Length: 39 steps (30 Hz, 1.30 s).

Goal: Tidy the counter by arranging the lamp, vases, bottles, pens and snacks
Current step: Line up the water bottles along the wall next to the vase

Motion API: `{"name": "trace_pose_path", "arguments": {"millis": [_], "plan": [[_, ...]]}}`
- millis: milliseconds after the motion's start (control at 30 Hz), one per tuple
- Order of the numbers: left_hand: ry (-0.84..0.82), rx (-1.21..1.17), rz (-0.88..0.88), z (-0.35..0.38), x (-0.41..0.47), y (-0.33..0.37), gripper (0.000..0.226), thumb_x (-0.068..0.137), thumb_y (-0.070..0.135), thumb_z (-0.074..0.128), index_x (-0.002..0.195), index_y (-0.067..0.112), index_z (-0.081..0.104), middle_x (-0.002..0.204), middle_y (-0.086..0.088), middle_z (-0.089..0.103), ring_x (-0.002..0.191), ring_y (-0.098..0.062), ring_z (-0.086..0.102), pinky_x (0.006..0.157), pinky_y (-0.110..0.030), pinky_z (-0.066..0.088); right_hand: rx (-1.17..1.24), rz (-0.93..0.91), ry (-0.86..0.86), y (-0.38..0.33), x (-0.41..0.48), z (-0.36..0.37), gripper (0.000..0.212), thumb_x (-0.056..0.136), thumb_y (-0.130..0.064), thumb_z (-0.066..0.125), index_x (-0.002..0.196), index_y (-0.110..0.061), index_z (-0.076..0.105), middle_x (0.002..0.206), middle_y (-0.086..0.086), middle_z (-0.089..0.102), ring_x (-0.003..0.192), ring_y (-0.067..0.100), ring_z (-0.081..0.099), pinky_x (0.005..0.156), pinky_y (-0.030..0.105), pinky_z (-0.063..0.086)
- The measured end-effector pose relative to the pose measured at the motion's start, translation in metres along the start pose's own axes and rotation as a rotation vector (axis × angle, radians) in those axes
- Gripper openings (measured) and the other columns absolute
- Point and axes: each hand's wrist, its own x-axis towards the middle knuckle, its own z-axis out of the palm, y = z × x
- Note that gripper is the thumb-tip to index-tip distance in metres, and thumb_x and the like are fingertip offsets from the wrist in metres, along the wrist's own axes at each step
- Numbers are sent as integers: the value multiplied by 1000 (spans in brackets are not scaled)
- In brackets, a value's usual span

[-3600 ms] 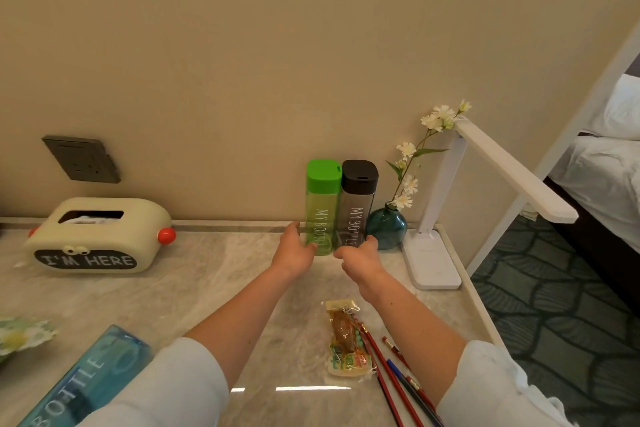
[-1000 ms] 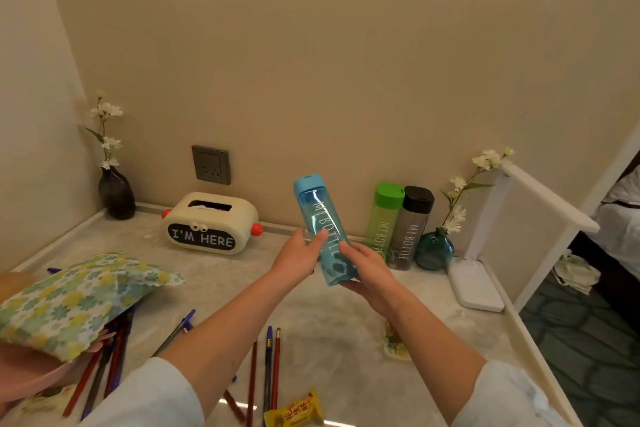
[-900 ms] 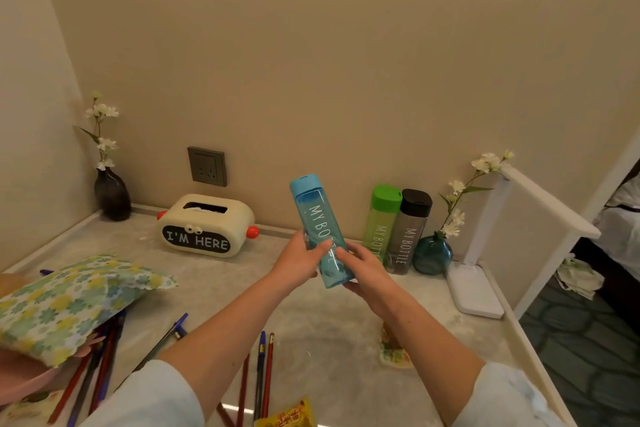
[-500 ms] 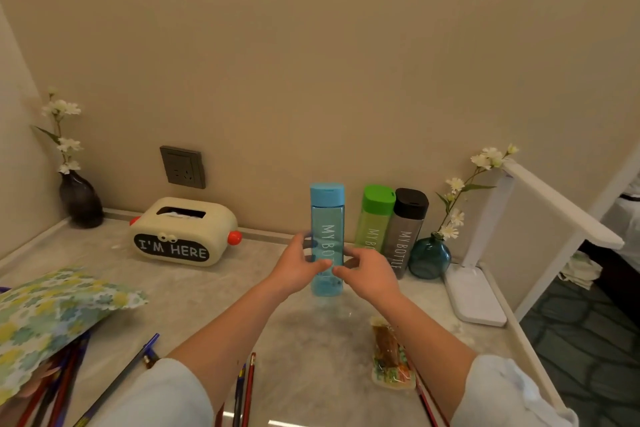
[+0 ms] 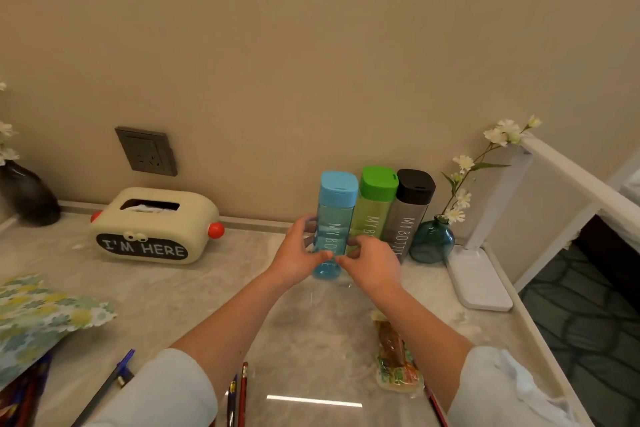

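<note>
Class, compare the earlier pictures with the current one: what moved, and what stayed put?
The blue bottle, earlier lying at the counter's near edge, then lifted tilted in both hands, now stands upright beside the green bottle. The left hand and right hand still grip it. Green bottle, grey bottle, teal vase and lamp stayed put.

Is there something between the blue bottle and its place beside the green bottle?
Nothing visible. The blue bottle, held upright by the left hand and right hand, already stands right beside the green bottle.
</note>
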Motion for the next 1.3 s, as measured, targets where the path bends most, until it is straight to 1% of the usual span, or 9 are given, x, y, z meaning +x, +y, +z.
{"name": "trace_pose_path", "arguments": {"millis": [100,167,267,433,533,667,1067,1233,1300], "plan": [[20,50,28,0,4,-2,73,74,0,78,131,26,41,118,5,50,108,-15,57,89,-23,48,-65,26,13,2,4,4,27,83,-42,68,102,-23,68,93,-5,70,88,17,65,65,25,42],[44,88,42,0,6,-3,74,73,3,79,133,25,42,117,8,52,106,-13,57,83,-19,46,-102,36,-13,4,6,8,23,87,-44,62,90,-23,69,87,-5,70,81,16,64,64,25,43],[59,128,56,3,12,-3,74,72,4,79,132,26,42,118,7,53,106,-14,58,83,-23,46,-68,38,-87,6,10,15,29,92,-43,53,83,-22,71,80,-4,72,76,15,67,70,32,55],[72,181,50,8,21,-2,76,72,8,79,134,27,40,124,5,53,105,-13,58,92,-33,50,28,30,-190,10,12,20,24,94,-30,49,98,-27,73,78,-4,74,72,13,70,74,38,60],[87,192,53,11,26,-2,75,72,8,79,134,26,40,127,2,53,105,-14,58,94,-34,49,43,35,-211,14,12,22,25,95,-29,49,111,-28,68,82,-4,74,68,11,71,73,39,61],[105,208,52,13,30,-3,75,72,9,80,133,26,40,128,0,53,106,-17,60,97,-40,49,39,27,-225,16,15,25,29,94,-27,49,120,-28,63,84,-3,74,65,11,70,74,38,60],[95,245,41,14,38,-3,76,74,10,79,137,25,38,128,-4,53,109,-17,58,97,-37,48,45,37,-234,17,19,29,32,90,-25,52,121,-29,56,92,-3,73,72,14,69,75,38,60],[98,255,-3,13,36,-5,79,74,13,79,139,22,36,129,-5,50,113,-20,56,99,-42,48,46,47,-240,16,17,29,32,89,-24,52,121,-29,55,89,-4,73,69,13,69,74,37,60],[102,260,-31,12,33,-4,81,76,13,78,143,20,33,131,-4,48,114,-19,55,99,-40,48,50,48,-243,16,17,28,29,89,-24,52,118,-29,56,88,-3,73,67,13,69,73,37,60]]}}
